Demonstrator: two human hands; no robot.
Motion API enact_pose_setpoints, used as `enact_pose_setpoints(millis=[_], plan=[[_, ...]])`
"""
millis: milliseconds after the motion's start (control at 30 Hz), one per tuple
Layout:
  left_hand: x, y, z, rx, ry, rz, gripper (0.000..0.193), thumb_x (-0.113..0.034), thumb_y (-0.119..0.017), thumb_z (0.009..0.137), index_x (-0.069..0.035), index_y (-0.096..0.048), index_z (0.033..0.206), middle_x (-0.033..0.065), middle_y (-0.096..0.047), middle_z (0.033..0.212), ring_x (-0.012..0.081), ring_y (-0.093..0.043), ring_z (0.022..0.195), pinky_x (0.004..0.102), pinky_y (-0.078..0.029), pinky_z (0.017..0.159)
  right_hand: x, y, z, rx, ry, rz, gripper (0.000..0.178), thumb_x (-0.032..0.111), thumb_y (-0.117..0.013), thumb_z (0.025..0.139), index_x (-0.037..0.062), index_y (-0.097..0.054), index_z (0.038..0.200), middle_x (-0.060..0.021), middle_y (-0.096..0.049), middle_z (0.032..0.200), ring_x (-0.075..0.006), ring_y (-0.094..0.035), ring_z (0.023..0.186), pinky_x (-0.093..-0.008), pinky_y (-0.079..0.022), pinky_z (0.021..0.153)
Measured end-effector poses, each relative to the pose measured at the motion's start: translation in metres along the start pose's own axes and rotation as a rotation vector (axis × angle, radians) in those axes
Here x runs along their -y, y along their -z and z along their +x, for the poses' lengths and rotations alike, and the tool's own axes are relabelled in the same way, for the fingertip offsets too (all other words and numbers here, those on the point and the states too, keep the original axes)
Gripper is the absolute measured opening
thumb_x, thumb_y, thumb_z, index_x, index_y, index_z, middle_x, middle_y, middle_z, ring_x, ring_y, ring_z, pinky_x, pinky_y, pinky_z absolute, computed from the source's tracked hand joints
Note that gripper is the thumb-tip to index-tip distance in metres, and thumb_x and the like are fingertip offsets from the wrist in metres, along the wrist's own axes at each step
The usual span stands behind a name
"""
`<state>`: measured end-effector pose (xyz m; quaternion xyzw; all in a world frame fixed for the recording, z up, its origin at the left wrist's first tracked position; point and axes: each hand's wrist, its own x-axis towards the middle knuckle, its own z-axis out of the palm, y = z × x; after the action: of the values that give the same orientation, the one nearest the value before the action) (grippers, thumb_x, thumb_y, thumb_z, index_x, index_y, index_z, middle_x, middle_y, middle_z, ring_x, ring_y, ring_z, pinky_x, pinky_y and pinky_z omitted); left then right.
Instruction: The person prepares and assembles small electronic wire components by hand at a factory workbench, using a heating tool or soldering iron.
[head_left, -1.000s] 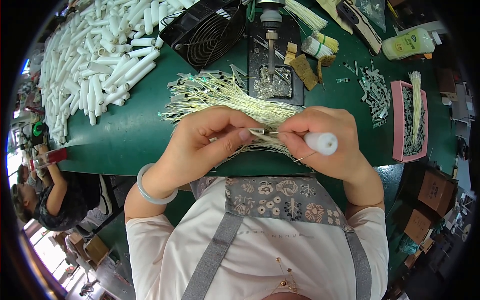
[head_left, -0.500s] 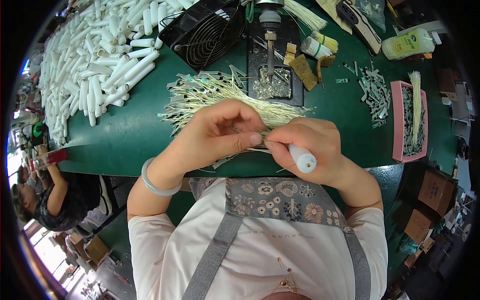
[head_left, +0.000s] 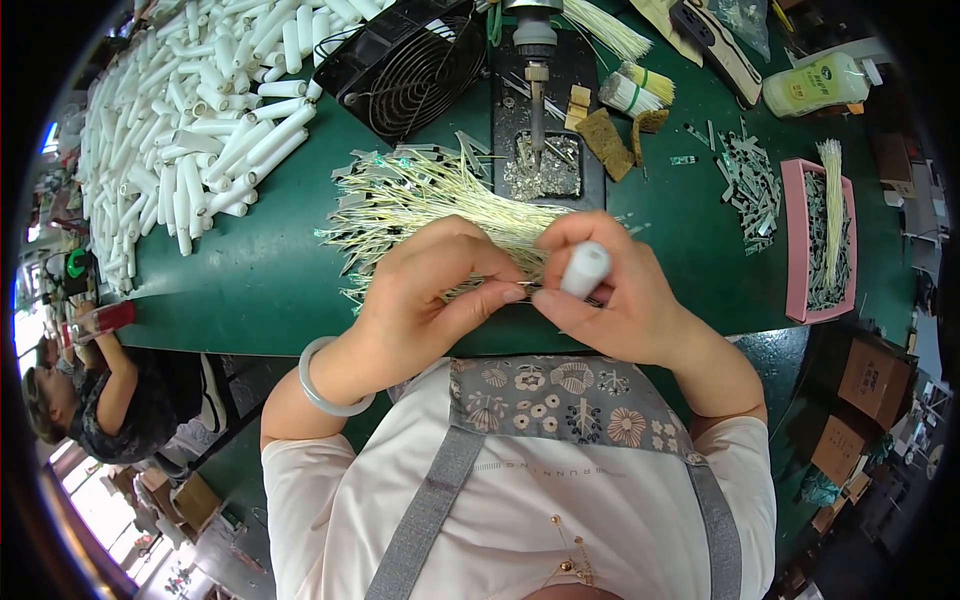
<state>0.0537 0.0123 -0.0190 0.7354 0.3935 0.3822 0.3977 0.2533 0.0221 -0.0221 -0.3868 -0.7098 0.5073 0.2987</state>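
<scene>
My right hand (head_left: 625,305) is closed round a short white plastic tube (head_left: 585,268), whose end tilts up toward me. Thumb and finger of my left hand (head_left: 435,290) are pinched on a thin wire, close to the right fingertips. What lies right between the two hands' fingertips is too small to make out. Just beyond both hands spreads a big bundle of pale yellow wires (head_left: 440,205), with small strip-like circuit boards at their left ends.
White tubes (head_left: 205,130) are heaped at the far left. A black fan (head_left: 415,85) stands beside a soldering iron (head_left: 537,105) above a solder tray (head_left: 545,170). Rightward lie small circuit boards (head_left: 750,190), a pink box (head_left: 797,240) and a bottle (head_left: 815,88). A co-worker (head_left: 110,400) sits at left.
My right hand has turned, bringing the white tube up and away from me, its end now facing upward. Both hands' fingertips have drawn slightly nearer my body.
</scene>
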Motion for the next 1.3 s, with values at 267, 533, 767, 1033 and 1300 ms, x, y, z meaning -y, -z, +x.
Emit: enact_pose_setpoints(millis=[267,533,767,1033,1300], plan=[[0.003,0.002,0.000,-0.031,0.140,-0.236,0.008,-0.001,-0.066,0.073,0.000,-0.059,0.078,0.0069,-0.057,0.079,0.0141,-0.055,0.071,0.0238,-0.046,0.064,-0.006,0.009,-0.003,0.084,0.114,-0.022,0.035,0.006,-0.064,0.076,0.0022,-0.048,0.107,-0.0035,-0.054,0.077,-0.0064,-0.042,0.053,-0.0193,-0.037,0.049],[0.005,-0.001,0.002,0.044,0.427,-0.805,0.010,-0.001,-0.061,0.080,0.001,-0.055,0.088,0.0033,-0.059,0.083,0.0067,-0.056,0.075,0.0184,-0.046,0.066,-0.024,-0.003,-0.017,0.068,-0.125,0.501,0.030,-0.003,-0.065,0.074,0.0046,-0.041,0.090,0.0031,-0.043,0.062,0.0007,-0.028,0.048,-0.0178,-0.025,0.044],[0.012,0.003,0.003,0.064,0.531,-0.829,0.008,-0.003,-0.062,0.080,0.000,-0.056,0.084,0.0028,-0.060,0.081,0.0050,-0.055,0.070,0.0162,-0.045,0.061,-0.030,-0.011,-0.019,0.063,-0.120,0.509,0.029,-0.001,-0.066,0.074,0.0062,-0.040,0.085,0.0071,-0.034,0.053,0.0001,-0.026,0.048,-0.0188,-0.022,0.044],[0.010,-0.006,0.007,0.061,0.554,-0.983,0.010,-0.007,-0.060,0.080,-0.003,-0.052,0.076,0.0160,-0.059,0.098,0.0146,-0.057,0.081,0.0247,-0.045,0.072,-0.035,-0.017,-0.022,-0.021,-0.098,0.305,0.029,0.006,-0.070,0.072,0.0076,-0.042,0.078,0.0049,-0.037,0.052,-0.0019,-0.029,0.045,-0.0197,-0.026,0.042],[0.017,-0.004,0.011,0.175,0.615,-1.096,0.009,-0.001,-0.053,0.078,-0.002,-0.048,0.071,0.0188,-0.057,0.099,0.0230,-0.057,0.095,0.0253,-0.050,0.072,-0.020,-0.015,-0.019,-0.046,-0.037,0.090,0.028,0.007,-0.070,0.072,0.0068,-0.043,0.076,0.0027,-0.043,0.052,-0.0028,-0.034,0.042,-0.0204,-0.031,0.040]])
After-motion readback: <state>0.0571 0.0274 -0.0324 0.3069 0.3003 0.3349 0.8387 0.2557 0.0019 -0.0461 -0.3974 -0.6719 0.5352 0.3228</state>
